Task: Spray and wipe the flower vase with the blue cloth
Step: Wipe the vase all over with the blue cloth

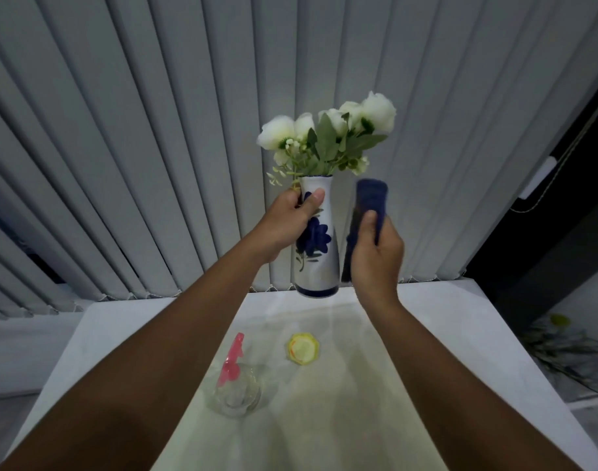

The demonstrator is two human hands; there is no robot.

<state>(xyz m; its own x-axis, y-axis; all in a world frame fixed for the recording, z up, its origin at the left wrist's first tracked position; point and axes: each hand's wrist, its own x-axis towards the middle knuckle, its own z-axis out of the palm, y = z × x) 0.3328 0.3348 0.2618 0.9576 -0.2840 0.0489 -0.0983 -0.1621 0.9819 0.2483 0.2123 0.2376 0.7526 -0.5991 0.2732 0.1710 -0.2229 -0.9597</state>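
Note:
My left hand (287,222) grips the neck of a white vase (319,266) painted with a blue flower, holding it upright in the air above the table's far edge. White flowers (328,134) with green leaves stand in it. Just right of the vase, my right hand (375,253) holds a folded blue cloth (367,205), a small gap apart from the vase's side. A clear spray bottle (236,385) with a pink trigger head stands on the table below my left forearm.
A small yellow octagonal dish (303,348) lies on the white table (426,321) near the bottle. Grey vertical blinds (154,147) hang behind the table. Dark floor with some greenery (562,345) shows at the right.

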